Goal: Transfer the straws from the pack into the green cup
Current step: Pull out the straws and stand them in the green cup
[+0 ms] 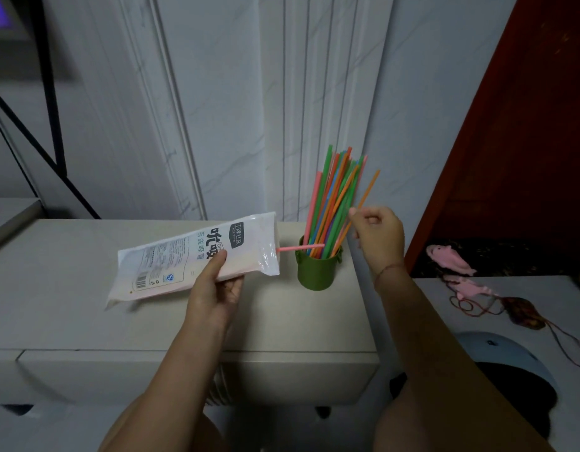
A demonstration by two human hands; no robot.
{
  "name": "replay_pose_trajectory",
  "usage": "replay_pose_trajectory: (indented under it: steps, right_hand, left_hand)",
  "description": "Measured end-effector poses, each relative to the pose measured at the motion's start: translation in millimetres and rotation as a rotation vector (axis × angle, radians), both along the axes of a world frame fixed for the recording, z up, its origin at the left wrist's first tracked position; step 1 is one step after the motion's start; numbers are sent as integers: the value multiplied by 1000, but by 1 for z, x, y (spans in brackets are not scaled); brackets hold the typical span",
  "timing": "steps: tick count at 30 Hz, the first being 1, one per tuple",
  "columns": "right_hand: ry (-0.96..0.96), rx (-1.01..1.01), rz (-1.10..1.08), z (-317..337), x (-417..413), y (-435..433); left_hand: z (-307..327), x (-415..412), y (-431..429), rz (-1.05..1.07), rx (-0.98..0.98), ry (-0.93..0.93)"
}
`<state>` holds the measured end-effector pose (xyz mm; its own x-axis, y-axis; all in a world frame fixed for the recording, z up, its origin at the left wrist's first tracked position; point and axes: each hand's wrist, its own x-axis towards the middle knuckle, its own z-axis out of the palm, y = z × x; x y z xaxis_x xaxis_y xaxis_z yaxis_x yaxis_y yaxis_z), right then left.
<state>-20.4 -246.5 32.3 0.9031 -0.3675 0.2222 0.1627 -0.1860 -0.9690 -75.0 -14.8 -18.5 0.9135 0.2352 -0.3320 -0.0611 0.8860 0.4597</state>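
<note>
Pink straw [301,247] horizontal, pointing cupward.

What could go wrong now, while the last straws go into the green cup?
The green cup is crowded with leaning straws, so pushing the orange straw in with the right hand may tip it. The pink straw sticking out of the pack in the left hand could slip out.

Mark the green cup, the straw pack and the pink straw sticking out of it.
green cup [315,275], head view, front wall.
straw pack [171,256], head view, printed face.
pink straw [300,247], head view, exposed shaft.
</note>
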Motion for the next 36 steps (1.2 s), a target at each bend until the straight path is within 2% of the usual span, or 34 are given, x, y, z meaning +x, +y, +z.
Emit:
replay_pose_trajectory:
  steps: [4, 9, 13, 16, 22, 25, 30, 33, 36]
  right_hand:
    - [106, 181, 81, -22, -28, 18]
    - [405, 703, 266, -33, -49, 33]
    - [490, 936, 379, -27, -56, 43]
    - [504, 967, 393, -23, -57, 49]
    - [592, 940, 443, -30, -60, 44]
    - [631, 897, 447, -35, -61, 44]
    - [544, 1051, 554, -29, -60, 54]
    - [595, 984, 450, -33, -57, 51]
    - [620, 912, 467, -38, -58, 46]
  left_hand:
    - [3, -6, -6, -26, 85, -77]
    - [6, -17, -19, -82, 314, -116]
    - [6, -24, -27, -104, 561, -184]
    - [7, -25, -31, -93, 669, -204]
    - [11, -26, -25, -40, 669, -190]
    - [13, -27, -22, -38, 736, -212]
    - [16, -27, -29, -111, 860, -276]
    - [16, -25, -24, -73, 809, -239]
    - [12, -22, -15, -58, 676, -194]
